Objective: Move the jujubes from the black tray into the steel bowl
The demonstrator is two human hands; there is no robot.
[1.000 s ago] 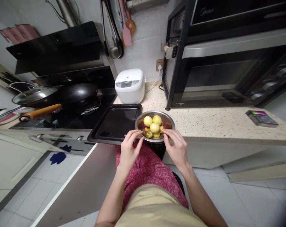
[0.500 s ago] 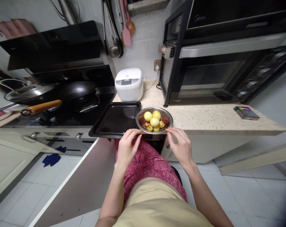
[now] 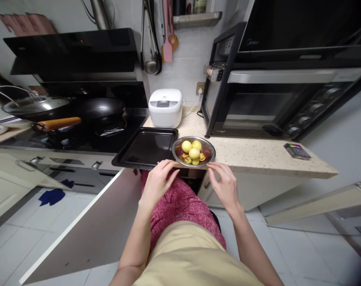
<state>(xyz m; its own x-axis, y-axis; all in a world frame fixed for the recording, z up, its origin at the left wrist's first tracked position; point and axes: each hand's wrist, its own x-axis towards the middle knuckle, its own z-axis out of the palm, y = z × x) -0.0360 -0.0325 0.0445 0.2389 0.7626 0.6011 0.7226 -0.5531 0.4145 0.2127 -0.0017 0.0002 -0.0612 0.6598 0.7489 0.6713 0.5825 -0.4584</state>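
Note:
A shallow steel bowl (image 3: 212,155) stands at the counter's front edge. In it lie several round pale-yellow fruits (image 3: 194,154), with smaller yellow and reddish-brown pieces (image 3: 187,160) around and under them; their kind I cannot tell. My left hand (image 3: 158,180) is at the counter edge, just left of the bowl's front, with thumb and fingers apart. On the other side, my right hand (image 3: 224,183) has its fingertips close to the bowl's front right rim, thumb spread away. Neither hand shows anything held. Whether the fingertips touch the rim or the counter is unclear.
A black baking tray (image 3: 147,149) lies left of the bowl, overhanging the edge. Behind stands a white rice cooker (image 3: 166,108). The stove holds a wok (image 3: 99,108) and a lidded pan (image 3: 37,105). An oven (image 3: 258,105) is right. A cabinet door (image 3: 88,226) hangs open below.
The view has shifted slightly, so the scene sits differently in frame. Both hands stay beside the bowl, thumbs and fingers apart; the bowl and fruits keep their place on the counter.

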